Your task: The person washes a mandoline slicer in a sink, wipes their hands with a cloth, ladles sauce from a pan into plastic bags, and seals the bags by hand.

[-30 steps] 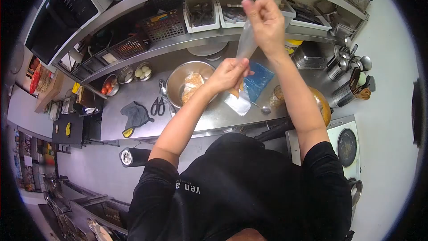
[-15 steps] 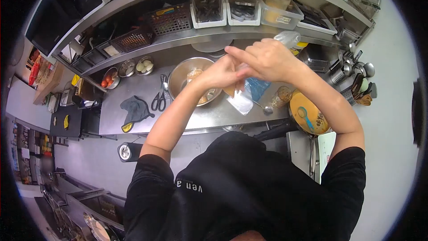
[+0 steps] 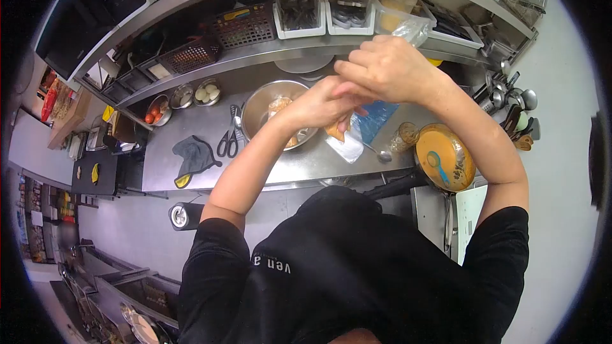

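My left hand (image 3: pixel 325 103) is closed around the neck of a clear plastic bag, whose orange-brown contents (image 3: pixel 336 131) hang below my fingers. My right hand (image 3: pixel 389 69) is closed just above it, touching it, with the loose end of the bag (image 3: pixel 413 30) sticking out past the knuckles. Behind my left wrist is a steel bowl (image 3: pixel 255 109) with wrapped light-brown pieces (image 3: pixel 279 106) inside. Below the hands lie a white plastic sheet (image 3: pixel 348 148) and a blue packet (image 3: pixel 378 121) on the steel counter.
Scissors (image 3: pixel 227 144), a grey cloth (image 3: pixel 194 156) and small bowls of tomatoes (image 3: pixel 153 114) and eggs (image 3: pixel 207 93) are on the left. A spoon (image 3: pixel 384 156), a glass jar (image 3: pixel 404 136) and a pan of orange sauce (image 3: pixel 440 146) are right. A shelf (image 3: pixel 255 54) runs above.
My right hand has come down from high above my left hand and closed against it. The bag, earlier stretched between the hands, now has its loose end behind the right hand.
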Action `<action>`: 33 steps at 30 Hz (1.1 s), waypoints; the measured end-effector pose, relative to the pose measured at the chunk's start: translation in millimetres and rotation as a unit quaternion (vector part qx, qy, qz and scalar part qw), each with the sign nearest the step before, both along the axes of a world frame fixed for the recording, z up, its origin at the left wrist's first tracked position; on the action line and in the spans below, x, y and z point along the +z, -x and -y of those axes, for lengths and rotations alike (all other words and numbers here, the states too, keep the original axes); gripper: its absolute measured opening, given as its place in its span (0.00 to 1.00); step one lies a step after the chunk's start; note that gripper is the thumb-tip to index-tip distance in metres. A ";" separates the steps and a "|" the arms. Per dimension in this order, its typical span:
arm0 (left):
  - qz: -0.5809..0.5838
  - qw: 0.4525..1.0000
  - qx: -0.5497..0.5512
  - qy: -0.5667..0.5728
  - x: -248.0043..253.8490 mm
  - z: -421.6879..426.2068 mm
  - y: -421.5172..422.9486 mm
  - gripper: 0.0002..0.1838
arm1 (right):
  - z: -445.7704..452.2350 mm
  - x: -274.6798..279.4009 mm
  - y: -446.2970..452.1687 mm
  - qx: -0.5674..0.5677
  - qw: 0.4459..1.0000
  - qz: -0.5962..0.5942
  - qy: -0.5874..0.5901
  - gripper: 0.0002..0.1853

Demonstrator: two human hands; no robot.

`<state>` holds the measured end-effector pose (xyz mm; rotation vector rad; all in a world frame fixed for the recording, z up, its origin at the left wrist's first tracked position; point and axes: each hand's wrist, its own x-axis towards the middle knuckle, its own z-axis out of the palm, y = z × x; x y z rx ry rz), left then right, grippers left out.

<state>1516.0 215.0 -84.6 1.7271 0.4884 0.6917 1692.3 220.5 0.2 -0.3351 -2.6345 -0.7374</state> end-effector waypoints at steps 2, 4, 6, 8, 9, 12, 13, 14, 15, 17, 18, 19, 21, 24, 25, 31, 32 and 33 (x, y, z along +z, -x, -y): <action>-0.012 1.000 0.004 -0.021 3.2 1.1 2.3 0.14 | -3.4 -3.9 -5.1 -0.009 1.000 0.027 0.008 0.13; 0.026 0.999 -0.034 -0.002 -5.2 -3.0 4.5 0.18 | -4.1 -6.9 -9.6 -0.017 0.999 -0.001 0.031 0.13; 0.064 0.995 -0.072 0.018 -4.7 -3.0 7.6 0.21 | -2.2 -6.2 -10.7 -0.024 0.998 -0.029 0.053 0.12; 0.031 0.999 -0.034 -0.016 2.8 4.2 11.2 0.21 | 2.6 -4.1 -11.2 -0.054 0.990 -0.076 0.111 0.12; 0.030 0.999 -0.034 -0.016 2.4 7.7 10.7 0.21 | 3.2 -4.4 -12.0 -0.054 0.989 -0.077 0.110 0.12; 0.037 0.996 0.047 -0.070 0.5 19.0 8.5 0.19 | 1.1 -6.3 -17.0 -0.054 0.982 -0.121 0.134 0.12; 0.036 0.996 0.049 -0.071 -2.5 20.7 9.6 0.19 | -2.3 -8.0 -19.2 -0.049 0.977 -0.137 0.153 0.12; 0.025 0.993 0.053 -0.104 -7.6 21.2 10.9 0.19 | -5.0 -10.1 -21.4 -0.045 0.972 -0.154 0.171 0.12; 0.014 0.989 0.057 -0.137 -9.9 22.5 12.0 0.18 | -6.8 -12.7 -23.3 -0.046 0.972 -0.154 0.170 0.12; -0.010 0.986 0.062 -0.152 -10.0 27.5 15.9 0.17 | -9.7 -20.0 -26.0 -0.049 0.969 -0.153 0.189 0.12; -0.016 0.987 0.057 -0.152 -14.4 28.5 17.3 0.17 | -10.7 -24.7 -25.5 -0.049 0.969 -0.152 0.189 0.12; -0.022 0.987 0.053 -0.152 -18.6 28.0 19.3 0.17 | -12.1 -29.6 -24.3 -0.056 0.970 -0.146 0.186 0.12; -0.029 0.989 0.031 -0.142 -27.3 24.6 26.1 0.17 | -13.7 -38.1 -19.8 -0.061 0.972 -0.138 0.181 0.12; -0.109 0.980 0.024 -0.167 -26.8 22.2 34.5 0.19 | -8.5 -46.5 -1.5 -0.051 0.968 -0.110 0.220 0.12; -0.177 0.963 0.040 -0.200 -23.9 22.2 36.0 0.21 | -6.5 -45.8 4.7 -0.049 0.968 -0.111 0.221 0.12; -0.019 0.999 0.045 0.010 -42.5 7.7 7.2 0.17 | -2.2 -26.5 14.5 -0.096 0.962 -0.020 0.254 0.13; 0.033 0.995 0.096 -0.014 -46.5 8.0 3.1 0.16 | -5.2 -27.6 10.4 -0.095 0.962 -0.019 0.254 0.13; 0.082 0.985 0.146 -0.037 -45.9 11.3 -1.8 0.15 | -9.4 -31.7 4.5 -0.084 0.963 -0.045 0.251 0.13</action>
